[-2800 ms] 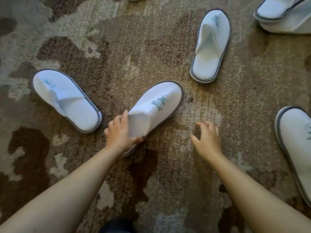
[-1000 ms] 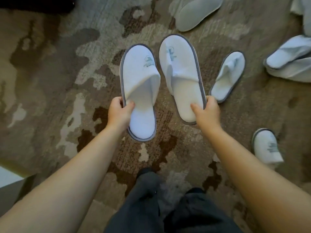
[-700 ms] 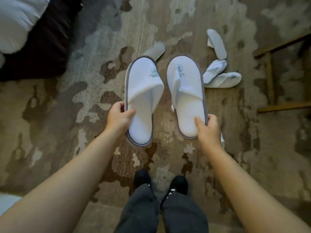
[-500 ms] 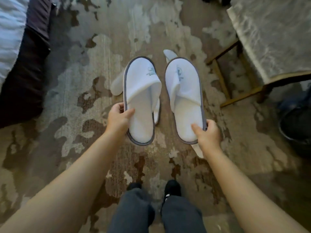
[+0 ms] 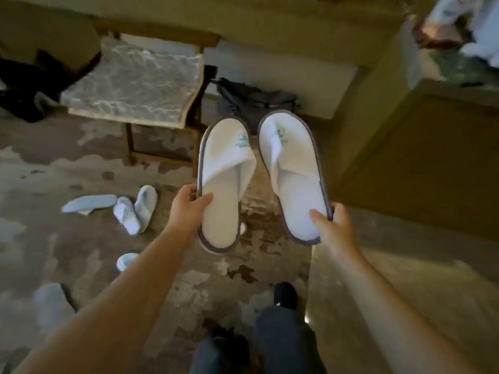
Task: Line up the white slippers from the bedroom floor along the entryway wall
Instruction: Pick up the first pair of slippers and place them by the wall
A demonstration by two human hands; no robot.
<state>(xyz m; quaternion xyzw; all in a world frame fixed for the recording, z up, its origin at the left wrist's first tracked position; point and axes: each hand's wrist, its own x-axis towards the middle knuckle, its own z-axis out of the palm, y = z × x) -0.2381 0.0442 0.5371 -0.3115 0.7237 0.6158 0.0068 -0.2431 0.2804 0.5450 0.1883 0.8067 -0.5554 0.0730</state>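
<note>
Slippers held up side by side above the patterned carpet [image 5: 67, 163]: left slipper [image 5: 225, 182] gripped at its heel by the left hand [image 5: 189, 209], right slipper [image 5: 294, 174] pinched at its heel by the right hand [image 5: 332, 225]. More slippers [image 5: 135, 209] scattered on the floor at left, near a chair [image 5: 135, 82].

— What stands on the patterned carpet [image 5: 67, 238]?
— A wooden stool [image 5: 135, 85] with a pale textured cushion. Just beside it, against the wall, a dark bag [image 5: 251, 101].
— And right?
— A brown wooden panel [image 5: 421, 163].
</note>
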